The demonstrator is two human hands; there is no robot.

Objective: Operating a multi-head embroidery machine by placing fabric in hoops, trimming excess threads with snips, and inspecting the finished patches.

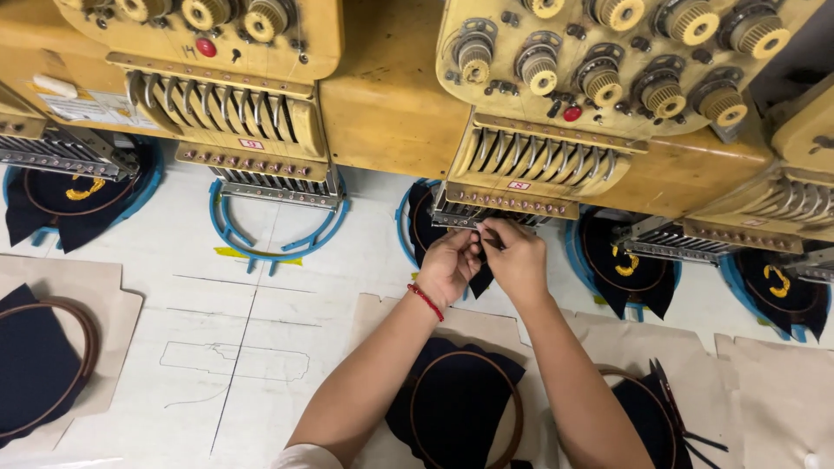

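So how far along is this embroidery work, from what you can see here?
Done, it seems: three hooped dark pieces under other heads carry yellow stitching. In hand: the left hand and right hand meet at the needles of one machine head, over dark fabric in a blue hoop. Left: one blue hoop has no fabric, and hooped dark pieces wait unstitched on the table.

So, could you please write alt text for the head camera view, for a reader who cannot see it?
Seen from above, a person's left hand and right hand meet under the needle row of a yellow embroidery machine head, over dark navy fabric in a blue hoop. More navy pieces in brown hoops lie on the white table.
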